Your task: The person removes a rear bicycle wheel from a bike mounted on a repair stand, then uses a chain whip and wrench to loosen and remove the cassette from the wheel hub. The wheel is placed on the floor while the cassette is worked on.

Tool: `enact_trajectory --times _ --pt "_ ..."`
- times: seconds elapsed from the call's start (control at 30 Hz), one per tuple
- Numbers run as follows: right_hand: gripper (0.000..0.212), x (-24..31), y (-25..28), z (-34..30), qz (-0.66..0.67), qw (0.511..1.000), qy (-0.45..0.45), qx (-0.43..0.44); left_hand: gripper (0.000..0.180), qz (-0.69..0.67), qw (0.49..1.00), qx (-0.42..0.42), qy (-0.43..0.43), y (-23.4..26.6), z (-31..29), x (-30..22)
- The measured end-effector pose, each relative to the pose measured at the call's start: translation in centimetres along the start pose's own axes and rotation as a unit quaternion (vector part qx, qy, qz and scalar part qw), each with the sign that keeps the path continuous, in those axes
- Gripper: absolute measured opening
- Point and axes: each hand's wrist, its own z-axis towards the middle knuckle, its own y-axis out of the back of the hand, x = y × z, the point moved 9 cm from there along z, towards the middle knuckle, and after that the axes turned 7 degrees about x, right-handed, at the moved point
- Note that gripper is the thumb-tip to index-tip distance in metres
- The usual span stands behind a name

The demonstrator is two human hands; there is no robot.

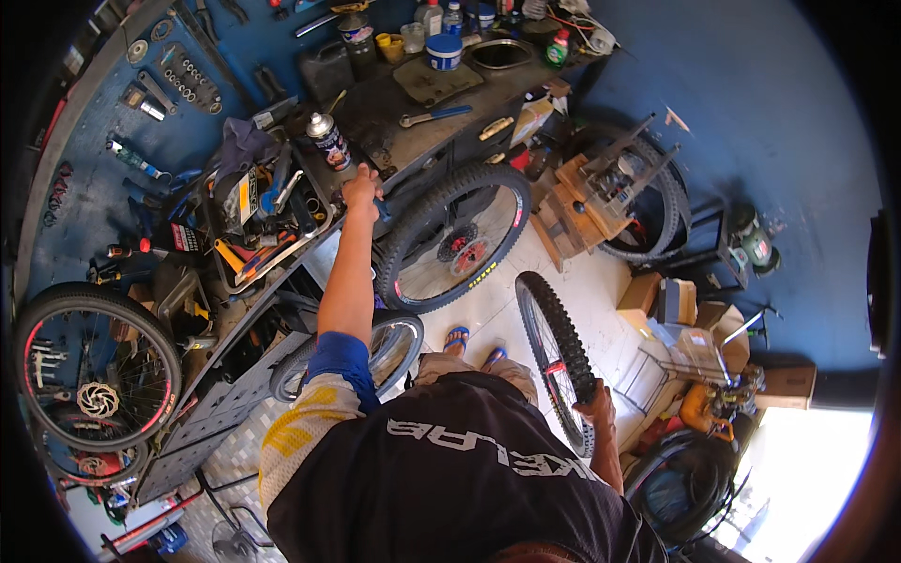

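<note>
My left hand (360, 190) reaches out over the workbench's front edge, its fingers curled. A small dark bluish piece shows beside it, too small to name. Just beyond that hand stands a spray can (328, 142) with a white top. My right hand (597, 405) is wrapped round the knobby tyre of a bicycle wheel (556, 349), which stands upright on the floor at my right side. Ahead of me, a larger bicycle wheel (401, 246) with a red-centred brake disc leans against the bench.
The workbench (375, 113) carries a blue-handled ratchet (435, 116), a blue tub (444, 53) and a tray of tools (267, 202). More wheels (99, 366) hang at the left. A wooden stand (582, 211) and cardboard boxes (685, 328) are on the right.
</note>
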Motion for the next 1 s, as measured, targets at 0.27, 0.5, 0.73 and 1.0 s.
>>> enact_trajectory --times 0.27,0.5,0.73,1.0 --pt "0.078 3.3 6.6 13.5 -0.018 0.995 0.099 0.026 0.036 -0.024 0.993 -0.081 -0.084 1.2 -4.8 2.4" --pt "0.082 6.3 6.1 23.6 -0.054 0.979 0.152 0.121 0.024 0.097 0.973 -0.024 -0.207 0.5 -15.6 -9.2" --pt "0.082 8.9 6.7 25.6 -0.048 0.971 0.181 0.15 0.032 0.442 0.728 -0.161 -0.499 -2.1 -23.1 -30.1" --pt "0.087 10.3 4.6 23.4 -0.082 0.975 0.153 0.136 0.04 0.696 0.559 -0.176 -0.415 6.5 -9.6 -27.8"
